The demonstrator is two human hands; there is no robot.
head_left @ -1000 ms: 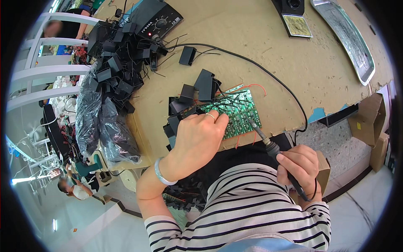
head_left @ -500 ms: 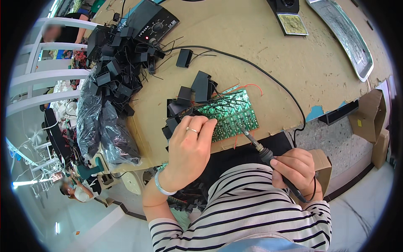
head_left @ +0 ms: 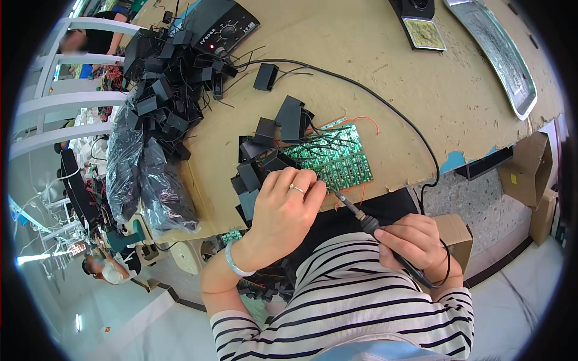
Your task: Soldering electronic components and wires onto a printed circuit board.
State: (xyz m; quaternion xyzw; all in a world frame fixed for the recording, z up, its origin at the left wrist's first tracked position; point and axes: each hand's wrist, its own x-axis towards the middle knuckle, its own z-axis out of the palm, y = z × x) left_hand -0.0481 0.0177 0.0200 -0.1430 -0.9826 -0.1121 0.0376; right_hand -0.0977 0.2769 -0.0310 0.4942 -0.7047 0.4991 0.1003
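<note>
Soldering iron (head_left: 368, 224) shifted leftward — tip (head_left: 342, 197) beside the left hand (head_left: 284, 212).

On my remote feed, the bare right hand (head_left: 414, 243) has shifted leftward, carrying the black-handled soldering iron (head_left: 368, 224) with its slim metal tip. I log the tip over the near edge of the green rectangular circuit board (head_left: 346, 159); earlier it lay farther in. The iron slants flatter. After drawing back left, the ringed left hand (head_left: 286, 210) is again farther right, its fingertips now just beside the tip.
</note>
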